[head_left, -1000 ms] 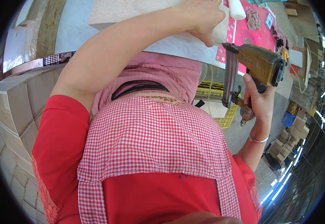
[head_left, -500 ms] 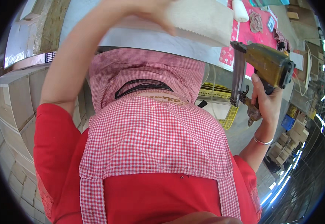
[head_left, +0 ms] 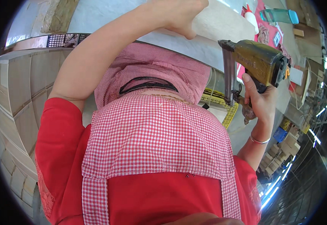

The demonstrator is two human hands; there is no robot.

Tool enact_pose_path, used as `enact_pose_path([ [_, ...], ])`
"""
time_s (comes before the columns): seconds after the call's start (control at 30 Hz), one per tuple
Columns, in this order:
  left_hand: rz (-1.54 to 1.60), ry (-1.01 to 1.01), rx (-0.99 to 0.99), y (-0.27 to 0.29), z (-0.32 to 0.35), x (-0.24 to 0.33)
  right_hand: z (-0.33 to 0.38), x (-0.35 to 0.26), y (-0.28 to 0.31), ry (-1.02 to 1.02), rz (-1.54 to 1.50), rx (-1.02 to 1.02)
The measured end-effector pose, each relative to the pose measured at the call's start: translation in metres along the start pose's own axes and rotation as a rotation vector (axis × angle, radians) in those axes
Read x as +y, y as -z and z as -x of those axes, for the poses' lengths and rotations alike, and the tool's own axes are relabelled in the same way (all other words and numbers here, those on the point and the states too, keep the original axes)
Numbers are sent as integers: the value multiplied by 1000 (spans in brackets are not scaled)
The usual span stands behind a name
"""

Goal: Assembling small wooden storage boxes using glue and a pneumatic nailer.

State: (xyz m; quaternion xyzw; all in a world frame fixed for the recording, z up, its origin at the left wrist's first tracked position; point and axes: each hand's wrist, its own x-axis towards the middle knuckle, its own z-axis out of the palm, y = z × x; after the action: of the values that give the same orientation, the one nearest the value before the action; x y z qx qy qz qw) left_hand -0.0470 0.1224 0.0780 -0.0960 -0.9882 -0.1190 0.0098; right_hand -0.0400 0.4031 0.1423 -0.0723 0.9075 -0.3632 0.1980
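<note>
My right hand point(head_left: 261, 100) is closed round the handle of an air nail gun point(head_left: 256, 56) with a worn yellow-brown body and a dark magazine. The gun is held off the bench at the right, its dark nose close to the near end of a pale wooden box-like piece point(head_left: 225, 23). At the top, my left hand point(head_left: 181, 18) grips this piece, thumb down over its near side. The upper frame edge cuts off part of the fingers. The piece lies on a whitish worktable point(head_left: 156, 40).
Beyond the gun are a white glue bottle with red tip point(head_left: 250, 19), a teal bottle point(head_left: 278, 16) and a crumpled cloth point(head_left: 263, 34). Pale wooden boxes point(head_left: 21, 78) are stacked at the left. A yellow crate point(head_left: 229, 116) stands below the table edge.
My left hand has moved right along the wooden piece. The nail gun, in my right hand, has shifted slightly left. The view has shifted, showing more of the bottles.
</note>
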Motion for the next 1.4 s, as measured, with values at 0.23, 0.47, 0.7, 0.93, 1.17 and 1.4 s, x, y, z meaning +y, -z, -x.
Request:
enact_pose_path([
  [0.23,38,-18,22,-12,-3,-3,-5,-3,-1,-39,-4,-40],
  [0.47,2,0,-14,4,-5,0,-9,-4,0,-57,1,-46],
  [0.7,225,37,22,11,39,-54,1,-13,-11,-30,9,32],
  [0.93,683,-145,223,-73,62,-104,8,-33,-14,40,1,-8],
  [1.17,649,13,238,-60,39,-38,8,-40,-10,74,-11,-145],
  [1.4,630,-67,393,-66,28,-24,8,-40,-9,46,9,-150],
])
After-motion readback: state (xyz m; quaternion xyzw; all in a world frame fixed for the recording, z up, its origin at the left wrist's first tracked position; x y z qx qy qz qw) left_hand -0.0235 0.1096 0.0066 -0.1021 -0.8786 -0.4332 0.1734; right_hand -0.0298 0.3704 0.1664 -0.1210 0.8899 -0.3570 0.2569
